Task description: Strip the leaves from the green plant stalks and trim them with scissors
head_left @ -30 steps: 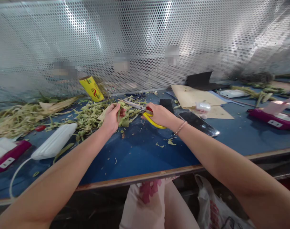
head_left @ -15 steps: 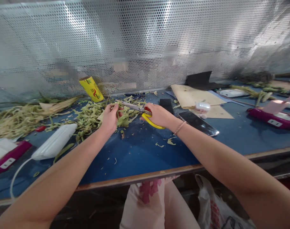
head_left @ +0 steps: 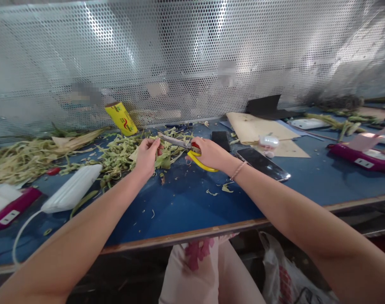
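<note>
My right hand (head_left: 208, 153) grips a pair of scissors (head_left: 176, 142) by its yellow and red handles. The metal blades point left, their tips close to the fingers of my left hand (head_left: 147, 155). That hand is closed in a pinch on a small piece of green plant, mostly hidden by the fingers. Around and behind it lies a heap of pale green plant trimmings (head_left: 116, 155) on the blue tabletop (head_left: 186, 207). A few loose scraps are scattered below my hands.
A yellow tube (head_left: 122, 119) leans at the perforated metal screen (head_left: 186, 55). To the left are a white face mask (head_left: 71, 190), a purple power strip (head_left: 15, 210) and dry husks (head_left: 18, 160). At right lie a phone (head_left: 264, 162), brown paper (head_left: 258, 128) and another purple strip (head_left: 360, 156).
The scissor blades look slightly shifted near my left fingers. Both hands stay in almost the same place.
</note>
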Action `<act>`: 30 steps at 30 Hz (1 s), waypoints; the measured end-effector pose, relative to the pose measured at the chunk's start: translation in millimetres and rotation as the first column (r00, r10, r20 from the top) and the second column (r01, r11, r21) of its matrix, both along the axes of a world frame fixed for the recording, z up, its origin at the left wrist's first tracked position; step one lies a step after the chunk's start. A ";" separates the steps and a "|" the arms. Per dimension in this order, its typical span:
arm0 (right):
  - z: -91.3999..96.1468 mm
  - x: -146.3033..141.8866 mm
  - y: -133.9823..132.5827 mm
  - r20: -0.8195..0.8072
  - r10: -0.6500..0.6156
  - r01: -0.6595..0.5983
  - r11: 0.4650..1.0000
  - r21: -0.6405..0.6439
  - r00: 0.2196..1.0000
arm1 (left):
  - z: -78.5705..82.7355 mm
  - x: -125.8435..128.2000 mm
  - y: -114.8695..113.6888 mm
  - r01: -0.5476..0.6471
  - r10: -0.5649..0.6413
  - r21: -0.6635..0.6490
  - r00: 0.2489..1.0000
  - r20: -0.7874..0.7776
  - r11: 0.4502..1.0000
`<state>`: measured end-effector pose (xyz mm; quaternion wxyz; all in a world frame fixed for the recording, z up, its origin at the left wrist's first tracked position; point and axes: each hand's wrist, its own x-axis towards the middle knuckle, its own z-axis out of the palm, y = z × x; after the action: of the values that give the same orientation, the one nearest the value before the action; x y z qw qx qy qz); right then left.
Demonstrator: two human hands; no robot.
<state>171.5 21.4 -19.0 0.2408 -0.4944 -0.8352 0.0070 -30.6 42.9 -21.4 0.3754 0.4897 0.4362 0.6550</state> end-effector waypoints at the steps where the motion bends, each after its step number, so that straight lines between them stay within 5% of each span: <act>1: -0.2 -0.1 0.2 -0.001 0.001 -0.001 1.000 0.004 1.000 | -0.2 0.1 0.3 0.002 -0.002 0.001 1.000 0.001 1.000; 30: 2.0 0.9 -2.0 0.010 -0.006 0.006 1.000 0.002 1.000 | 0.7 3.5 -4.6 0.089 -0.087 0.039 0.995 -0.044 0.995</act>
<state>172.4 19.4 -17.0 0.2373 -0.4966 -0.8349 0.0028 -27.1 38.3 -20.7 0.3845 0.5297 0.4088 0.6360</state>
